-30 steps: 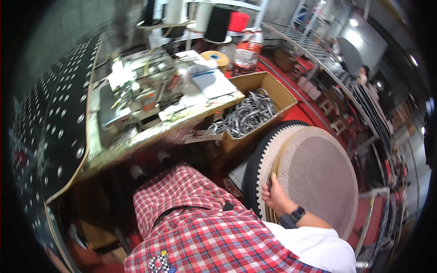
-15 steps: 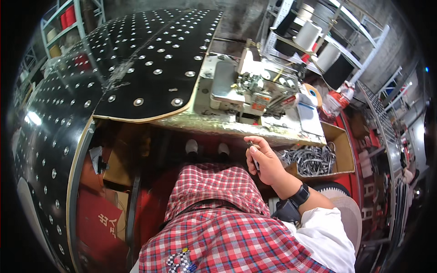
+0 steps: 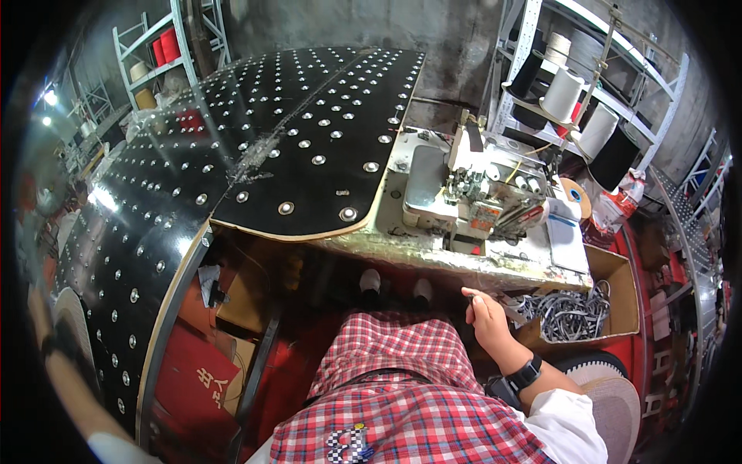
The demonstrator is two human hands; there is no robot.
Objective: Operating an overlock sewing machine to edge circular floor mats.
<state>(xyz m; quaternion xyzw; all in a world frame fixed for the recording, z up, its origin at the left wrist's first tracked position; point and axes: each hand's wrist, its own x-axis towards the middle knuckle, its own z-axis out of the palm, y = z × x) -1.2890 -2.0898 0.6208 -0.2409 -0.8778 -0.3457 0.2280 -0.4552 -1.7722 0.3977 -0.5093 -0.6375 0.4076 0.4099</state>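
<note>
My right hand (image 3: 488, 319) hovers just below the front edge of the worn sewing table (image 3: 433, 259), fingers curled shut on what looks like a small dark piece. A black watch (image 3: 524, 376) sits on that wrist. Behind the hand on the table stands a white overlock sewing machine (image 3: 475, 193). A cardboard box (image 3: 618, 271) of tangled grey and white straps (image 3: 568, 313) is right of the hand. My left hand (image 3: 58, 325) shows only as a blur at the far left edge, beside the black studded board (image 3: 255, 147); its fingers cannot be made out. Red plaid cloth (image 3: 394, 379) covers my lap.
Thread cones (image 3: 563, 94) in white and black stand on a metal shelf behind the machine. A round woven basket (image 3: 614, 394) lies at the lower right. Two shoe tips (image 3: 394, 284) show under the table. Cardboard and a red sheet (image 3: 197, 379) lie below the board.
The view has swung left, from the basket and box to the sewing table. My right hand left the woven basket and came up to the table's front edge.
</note>
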